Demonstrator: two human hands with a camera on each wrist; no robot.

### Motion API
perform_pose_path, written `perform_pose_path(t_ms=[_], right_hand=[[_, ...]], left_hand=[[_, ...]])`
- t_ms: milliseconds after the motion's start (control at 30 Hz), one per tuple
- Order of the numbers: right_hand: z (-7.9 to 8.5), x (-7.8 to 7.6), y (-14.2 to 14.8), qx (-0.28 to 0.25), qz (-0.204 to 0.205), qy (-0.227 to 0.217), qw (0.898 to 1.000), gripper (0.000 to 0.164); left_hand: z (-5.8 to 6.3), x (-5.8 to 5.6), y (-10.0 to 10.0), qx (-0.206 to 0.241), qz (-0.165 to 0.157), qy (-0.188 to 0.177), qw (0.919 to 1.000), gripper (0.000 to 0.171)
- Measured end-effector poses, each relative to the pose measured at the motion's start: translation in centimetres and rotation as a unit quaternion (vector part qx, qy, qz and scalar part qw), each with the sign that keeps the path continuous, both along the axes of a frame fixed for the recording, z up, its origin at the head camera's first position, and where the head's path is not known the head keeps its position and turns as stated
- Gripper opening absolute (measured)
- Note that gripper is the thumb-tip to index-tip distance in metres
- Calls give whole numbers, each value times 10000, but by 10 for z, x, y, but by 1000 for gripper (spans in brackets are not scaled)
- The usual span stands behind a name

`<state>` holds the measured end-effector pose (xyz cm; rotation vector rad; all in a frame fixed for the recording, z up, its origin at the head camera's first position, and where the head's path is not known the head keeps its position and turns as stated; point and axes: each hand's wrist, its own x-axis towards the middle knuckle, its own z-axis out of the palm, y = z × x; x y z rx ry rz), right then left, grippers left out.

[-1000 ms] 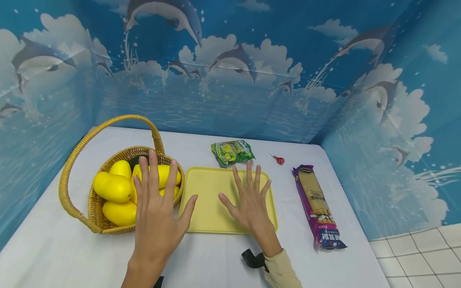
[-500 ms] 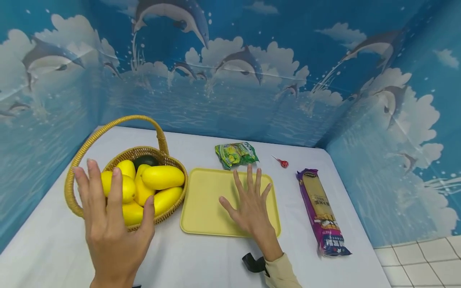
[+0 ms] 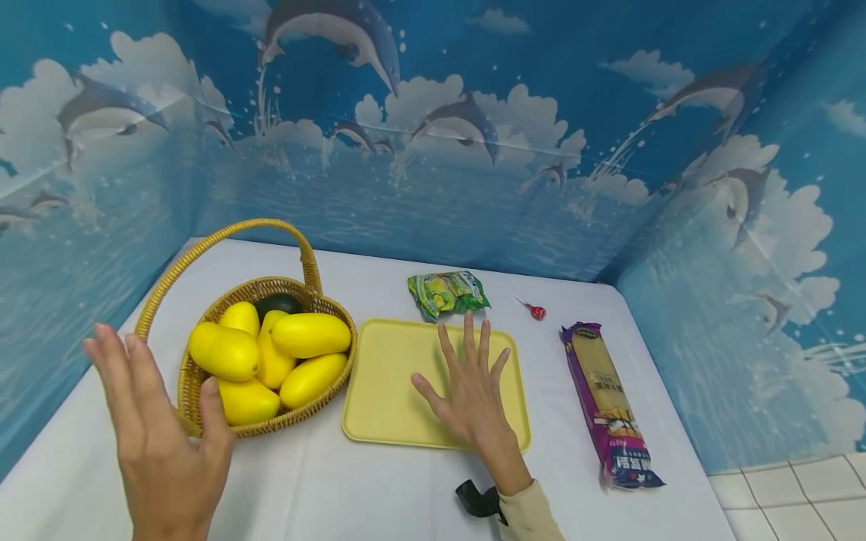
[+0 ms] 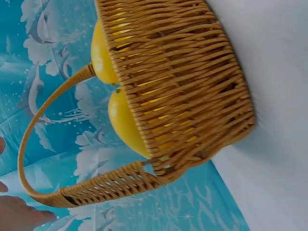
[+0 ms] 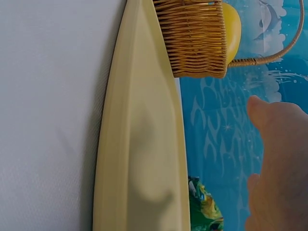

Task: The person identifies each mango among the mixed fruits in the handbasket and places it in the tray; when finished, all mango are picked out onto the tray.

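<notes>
My left hand [image 3: 165, 443], fingers raised and thumb apart, is at the near left of a wicker basket [image 3: 307, 409]. It overlaps the basket's rim and handle in the head view and holds nothing. Yellow mangoes [image 3: 311, 335] fill the basket, with a dark green rounded item [image 3: 278, 303] behind them. In the left wrist view the basket's woven side [image 4: 187, 82] fills the middle. My right hand [image 3: 470, 402] hovers with fingers spread over a pale yellow tray [image 3: 386, 383]. The right wrist view shows its shadow on the tray [image 5: 149, 144].
Behind the tray lies a green snack bag [image 3: 446, 294], with a red lollipop [image 3: 537, 311] to its right. A purple pasta packet [image 3: 612, 409] lies at the right of the white table. A black pipe-shaped piece [image 3: 476, 500] shows by the right wrist. A dolphin-print curtain [image 3: 406, 203] encloses the back.
My left hand has moved left, from in front of the basket to its near left side, uncovering the mangoes. The right hand stays over the tray. The head view has shifted slightly.
</notes>
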<state>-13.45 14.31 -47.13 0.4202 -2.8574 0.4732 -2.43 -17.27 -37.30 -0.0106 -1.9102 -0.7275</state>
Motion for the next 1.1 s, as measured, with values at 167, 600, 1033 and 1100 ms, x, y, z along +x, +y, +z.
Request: perform_pose_path(t_ms=[167,600,1033,1100], right_hand=[[0,1,-1,26,-9,10,10000,91],[0,1,1,61,79,153,9998,93],[6,-6,-3,239,214,22,9995,97],[10,-9,-4,185,296,-56,9994,97]], left_hand=[[-8,7,-7,164,379,-696,9967,71],[-42,1,-27,946,833,-589,9903,62],[-49,-1,-35,1122,888,-419,9888,52],[-51,-2,-38,1138,807,-396,9894,55]])
